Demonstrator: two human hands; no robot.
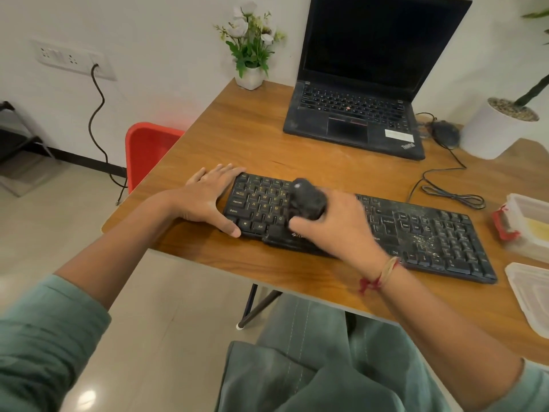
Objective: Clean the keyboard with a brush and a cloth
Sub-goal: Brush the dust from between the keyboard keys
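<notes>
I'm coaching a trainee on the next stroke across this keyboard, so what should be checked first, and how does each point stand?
1. Keyboard steadied: ok, the left hand rests flat on its left end.
2. Cleaning tool held firmly: ok, the right hand grips it.
3. Brush or cloth: cannot tell, the tool is dark and blurred.
4. Right half clean: not ok, pale crumbs lie near the arrow keys.
5. Cable out of the way: ok, it lies coiled behind the keyboard.
6. Keyboard fully on the table: ok.
</notes>
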